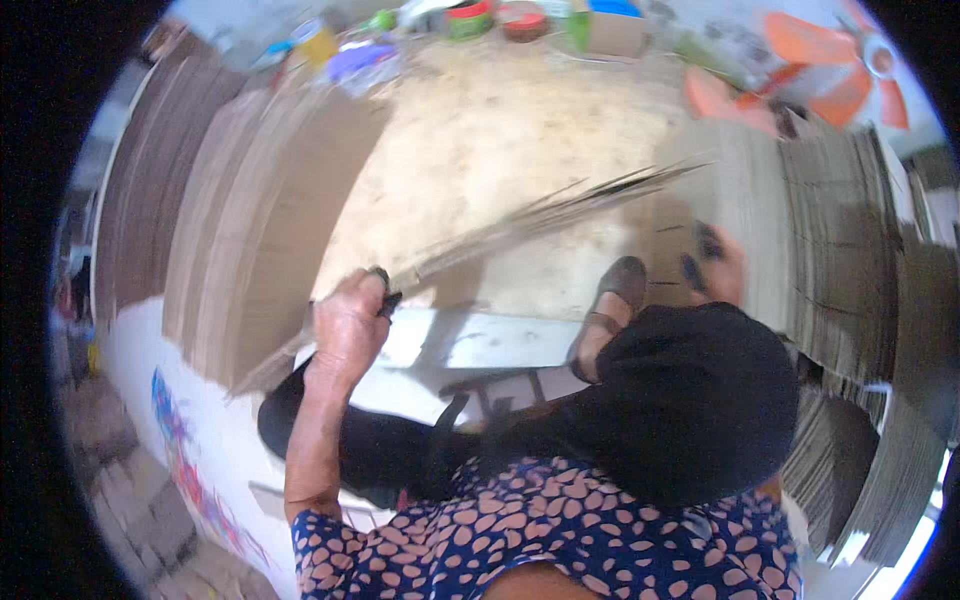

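My left hand (350, 315) is closed, with black coverings on its fingers. From it a thin, blurred bundle of brown cardboard sheets (530, 220), seen nearly edge-on, reaches up to the right and frays at its far end. On the right, my right hand (725, 270) lies beside the face of a stack of cardboard sheets (830, 230). Two of its fingertips, also covered in black, show apart from each other; motion smears the rest of the hand. Whether it presses on the cardboard is not clear.
Tall leaning cardboard stacks (265, 200) stand at the left. An orange-bladed fan (835, 65) is at the far right. Tubs (468, 18) and a box (614, 30) line the far edge of the worn pale surface (460, 130). My shoe (622, 282) rests near the middle.
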The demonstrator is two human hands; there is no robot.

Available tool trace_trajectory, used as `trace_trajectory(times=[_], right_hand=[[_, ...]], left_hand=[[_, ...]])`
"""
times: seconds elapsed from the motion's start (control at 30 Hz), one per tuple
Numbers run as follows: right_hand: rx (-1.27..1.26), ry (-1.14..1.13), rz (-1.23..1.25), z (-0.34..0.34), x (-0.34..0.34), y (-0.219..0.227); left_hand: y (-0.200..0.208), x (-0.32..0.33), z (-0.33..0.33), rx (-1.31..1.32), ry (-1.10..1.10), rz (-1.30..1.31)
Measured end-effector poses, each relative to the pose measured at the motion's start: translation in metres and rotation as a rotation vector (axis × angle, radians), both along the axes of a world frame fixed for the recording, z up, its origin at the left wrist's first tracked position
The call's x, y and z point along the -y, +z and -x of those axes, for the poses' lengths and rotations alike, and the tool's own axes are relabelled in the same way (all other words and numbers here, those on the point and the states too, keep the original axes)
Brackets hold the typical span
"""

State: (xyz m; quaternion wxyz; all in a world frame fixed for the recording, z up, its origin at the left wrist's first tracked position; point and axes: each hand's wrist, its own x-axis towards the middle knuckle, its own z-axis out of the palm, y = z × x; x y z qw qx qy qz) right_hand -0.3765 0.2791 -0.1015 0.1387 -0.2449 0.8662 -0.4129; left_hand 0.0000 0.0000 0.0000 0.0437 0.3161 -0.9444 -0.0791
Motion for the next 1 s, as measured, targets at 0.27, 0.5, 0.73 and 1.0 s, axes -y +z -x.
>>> trace_trajectory(times=[0.27,0.5,0.73,1.0], right_hand=[[-0.534,0.008,-0.215,-0.016,-0.053,-0.002],[-0.52,-0.005,-0.272,0.005,-0.062,-0.005],[-0.622,-0.012,-0.233,-0.001,-0.079,0.008],[-0.081,0.063,0.086,-0.011,-0.076,0.006]], left_hand=[[0.054,-0.042,-0.242,-0.479,0.827,0.349],[-0.044,-0.217,-0.537,-0.473,1.552,-0.316],[-0.072,0.022,-0.342,-0.309,0.909,0.022],[-0.062,0.221,-0.013,-0.264,0.281,0.247]])
